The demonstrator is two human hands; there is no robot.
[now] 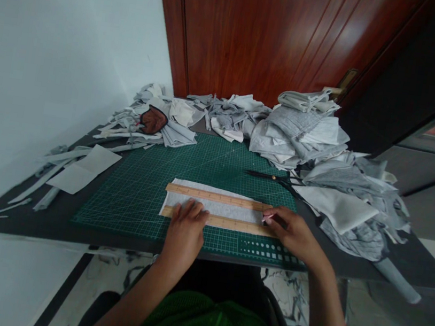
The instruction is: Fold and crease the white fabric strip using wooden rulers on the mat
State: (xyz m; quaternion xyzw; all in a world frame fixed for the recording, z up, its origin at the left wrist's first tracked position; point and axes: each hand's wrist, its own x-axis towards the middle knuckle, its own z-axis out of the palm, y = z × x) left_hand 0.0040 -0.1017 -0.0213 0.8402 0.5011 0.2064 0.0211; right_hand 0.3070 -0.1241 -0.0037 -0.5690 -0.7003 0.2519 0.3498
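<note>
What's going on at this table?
A person's left hand rests on the nearer of two wooden rulers laid along a grey cloth on a green mat. The right hand pinches something small and pale near the rulers' right end. Black scissors lie beyond the cloth, with fabric piles behind.

rulers (pixel 229 223): smooth wood | cloth strip (pixel 227 209): matt | mat (pixel 128 193): matt, plastic-looking | door (pixel 243 37): glossy, smooth wood
</note>
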